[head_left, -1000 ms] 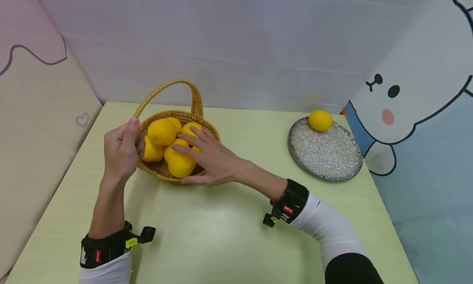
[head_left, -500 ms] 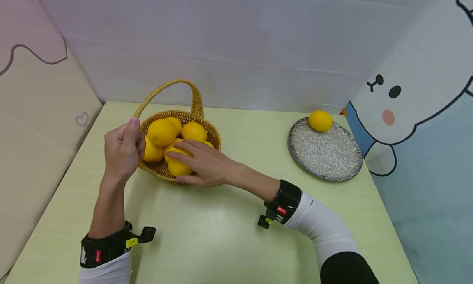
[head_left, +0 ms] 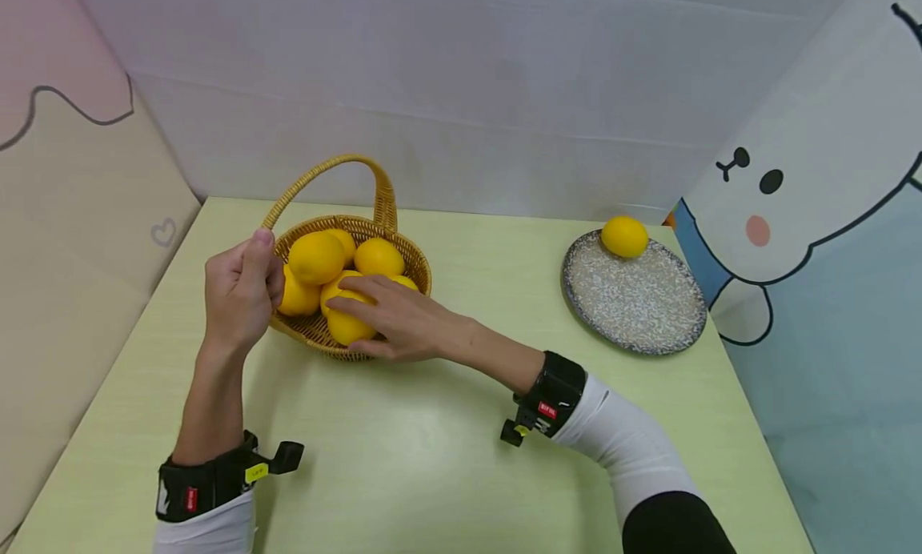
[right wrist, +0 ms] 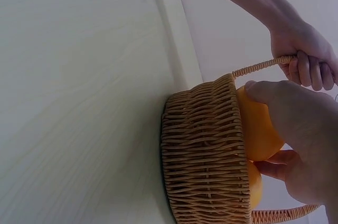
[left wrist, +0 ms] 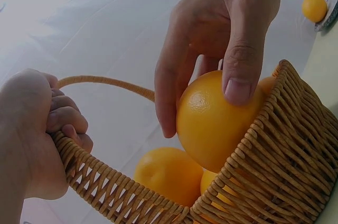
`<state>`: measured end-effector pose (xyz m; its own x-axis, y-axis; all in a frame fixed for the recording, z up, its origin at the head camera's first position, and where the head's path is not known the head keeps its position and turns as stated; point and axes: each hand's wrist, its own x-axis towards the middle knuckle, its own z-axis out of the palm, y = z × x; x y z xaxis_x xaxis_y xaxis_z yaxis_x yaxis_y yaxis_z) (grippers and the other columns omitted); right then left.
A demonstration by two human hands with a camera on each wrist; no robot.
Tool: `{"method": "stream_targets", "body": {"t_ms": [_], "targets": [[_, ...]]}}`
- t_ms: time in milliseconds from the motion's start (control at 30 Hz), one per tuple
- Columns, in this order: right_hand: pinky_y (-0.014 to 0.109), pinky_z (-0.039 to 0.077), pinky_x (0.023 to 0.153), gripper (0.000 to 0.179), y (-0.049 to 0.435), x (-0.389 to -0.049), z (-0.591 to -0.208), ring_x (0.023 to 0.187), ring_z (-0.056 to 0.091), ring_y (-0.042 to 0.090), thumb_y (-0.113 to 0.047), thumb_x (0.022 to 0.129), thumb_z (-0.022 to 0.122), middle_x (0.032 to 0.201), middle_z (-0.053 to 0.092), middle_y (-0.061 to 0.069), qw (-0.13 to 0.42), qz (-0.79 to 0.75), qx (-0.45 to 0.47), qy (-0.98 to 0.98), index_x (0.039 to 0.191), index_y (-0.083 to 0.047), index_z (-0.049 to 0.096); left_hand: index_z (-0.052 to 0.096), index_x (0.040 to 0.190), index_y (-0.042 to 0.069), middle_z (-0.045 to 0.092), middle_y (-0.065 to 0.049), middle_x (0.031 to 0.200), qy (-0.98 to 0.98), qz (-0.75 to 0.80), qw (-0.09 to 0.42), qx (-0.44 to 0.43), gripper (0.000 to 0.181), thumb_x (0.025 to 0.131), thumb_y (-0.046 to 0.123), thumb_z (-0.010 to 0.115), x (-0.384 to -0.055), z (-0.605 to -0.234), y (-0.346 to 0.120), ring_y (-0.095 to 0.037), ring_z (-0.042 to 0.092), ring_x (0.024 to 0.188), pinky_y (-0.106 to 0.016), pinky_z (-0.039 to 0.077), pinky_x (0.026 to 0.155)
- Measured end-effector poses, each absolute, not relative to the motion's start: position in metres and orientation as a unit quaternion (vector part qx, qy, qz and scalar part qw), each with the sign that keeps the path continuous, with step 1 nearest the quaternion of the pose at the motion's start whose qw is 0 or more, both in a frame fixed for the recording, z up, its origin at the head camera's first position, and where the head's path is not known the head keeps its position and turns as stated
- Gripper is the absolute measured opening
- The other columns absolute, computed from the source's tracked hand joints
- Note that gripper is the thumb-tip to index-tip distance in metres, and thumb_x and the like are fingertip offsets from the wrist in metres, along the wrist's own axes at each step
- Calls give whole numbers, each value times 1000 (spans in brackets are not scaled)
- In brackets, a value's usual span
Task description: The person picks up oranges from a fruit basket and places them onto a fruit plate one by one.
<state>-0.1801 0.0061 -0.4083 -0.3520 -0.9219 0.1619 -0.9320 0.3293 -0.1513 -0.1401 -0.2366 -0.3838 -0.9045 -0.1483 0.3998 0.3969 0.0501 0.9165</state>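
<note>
A woven wicker basket holding several yellow lemons stands at the table's left rear. My left hand grips its arched handle on the near left side, fingers wrapped round it. My right hand reaches over the basket's front right and holds a lemon between thumb and fingers. In the left wrist view that lemon sits at the basket's rim, thumb on one side and fingers on the other. The right wrist view shows the thumb on the lemon above the basket wall, with another lemon beside it.
A speckled grey plate with a dark rim lies at the table's right rear, one lemon on its back edge. A pale wall rises behind the table. Printed panels flank both sides.
My right hand has moved slightly left and down from over the lemons and closed round the front one. My left hand has kept its grip on the handle; the basket has stayed put.
</note>
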Motion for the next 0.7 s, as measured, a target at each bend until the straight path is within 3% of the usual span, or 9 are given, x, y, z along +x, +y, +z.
{"method": "stream_targets", "body": {"t_ms": [300,700], "targets": [[43,42,134,63,6,-180,-409,152,56,34,-41,108,78,166,55,18,20,130,569,-812,160,-11,58,40,63,-1,37,1,52,-702,-677,205,-90,62,119,24,52,-139,-382,-236,-13,31,39,-31,18,37],[43,44,132,59,4,-180,-415,143,61,34,-39,105,81,157,61,19,72,151,578,-798,151,-8,64,39,64,-3,37,0,51,-692,-688,200,-89,61,119,21,52,-139,-384,-237,-13,29,39,-33,16,36]]}}
